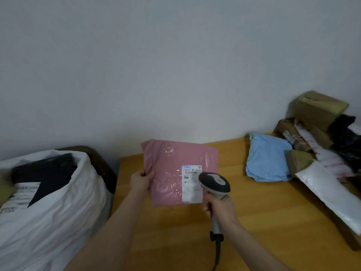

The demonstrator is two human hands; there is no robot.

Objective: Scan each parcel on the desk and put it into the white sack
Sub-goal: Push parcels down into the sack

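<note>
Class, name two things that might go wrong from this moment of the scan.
The left hand pinches only an edge of the pink parcel, which may slip. The scanner, in the right hand, partly covers the label, and glare on the parcel might spoil the read.

The left hand (pixel 141 182) and right hand (pixel 221 209) are showing bare; the left forearm (pixel 109 227) and right forearm (pixel 257 249) are showing uncovered too.
</note>
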